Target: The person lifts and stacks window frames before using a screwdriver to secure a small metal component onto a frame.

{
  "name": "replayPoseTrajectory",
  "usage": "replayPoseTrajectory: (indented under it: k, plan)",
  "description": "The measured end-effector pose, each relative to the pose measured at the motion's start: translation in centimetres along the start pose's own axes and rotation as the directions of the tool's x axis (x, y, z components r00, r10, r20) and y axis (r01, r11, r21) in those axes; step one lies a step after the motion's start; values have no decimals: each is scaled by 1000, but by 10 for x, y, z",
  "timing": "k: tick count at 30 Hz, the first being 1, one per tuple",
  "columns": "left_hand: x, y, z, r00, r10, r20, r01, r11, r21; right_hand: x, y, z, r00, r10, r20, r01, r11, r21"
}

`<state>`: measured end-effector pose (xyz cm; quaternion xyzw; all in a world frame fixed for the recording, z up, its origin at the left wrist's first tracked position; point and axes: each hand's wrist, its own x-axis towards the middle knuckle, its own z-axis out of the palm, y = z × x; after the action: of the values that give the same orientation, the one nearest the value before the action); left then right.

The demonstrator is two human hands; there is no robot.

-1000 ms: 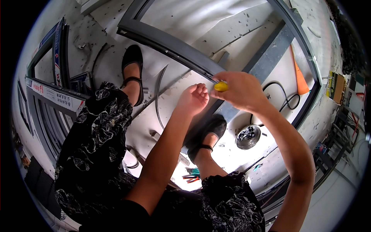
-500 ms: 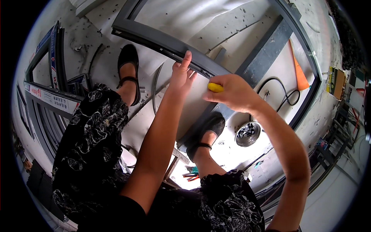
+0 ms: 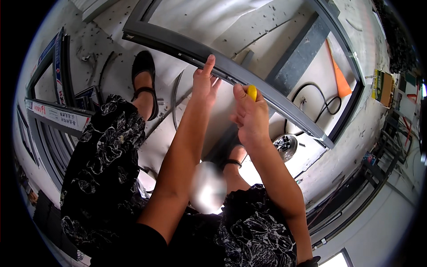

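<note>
A dark grey metal window-type frame point(image 3: 231, 69) lies in front of me, its near rail slanting down to the right. My left hand point(image 3: 205, 84) is closed on that rail, thumb on top and fingers below its near side. Just to the right, my right hand point(image 3: 252, 113) is closed around a tool with a yellow handle point(image 3: 252, 92). The handle's rounded end shows above the fingers, close to the rail. The rest of the tool is hidden, so its kind does not show.
A grey beam point(image 3: 296, 58) passes beneath the frame. A metal bowl point(image 3: 291, 153) of small dark parts sits near the right corner, by a black cable point(image 3: 307, 86) and an orange triangular piece point(image 3: 340, 84). Other frames point(image 3: 58, 118) lean at left; a yellow-green box point(image 3: 379, 86) stands at right.
My right hand has turned thumb-up and its forearm has swung left, so the yellow handle now points upward. The frame's near right corner has come into sight. My left hand keeps its hold.
</note>
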<state>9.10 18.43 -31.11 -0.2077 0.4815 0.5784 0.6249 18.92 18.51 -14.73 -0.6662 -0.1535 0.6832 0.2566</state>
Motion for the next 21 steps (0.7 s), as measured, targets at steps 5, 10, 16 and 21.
replayPoseTrajectory:
  k: [5,10,16,21]
  plan:
    - [2,0,0,1000,3,-4,-3,1000,19,0,1,3,999,4,35,-7,997,71]
    - [1,0,0,1000,31,1,-31,998,56,2,5,0,996,6,85,-22,982,188]
    - [-1,1,-1,999,32,-18,-30,994,107,4,4,1,990,-4,144,-29,973,230]
    - [-3,2,2,999,33,29,-37,991,127,5,-4,3,992,24,126,-44,986,160]
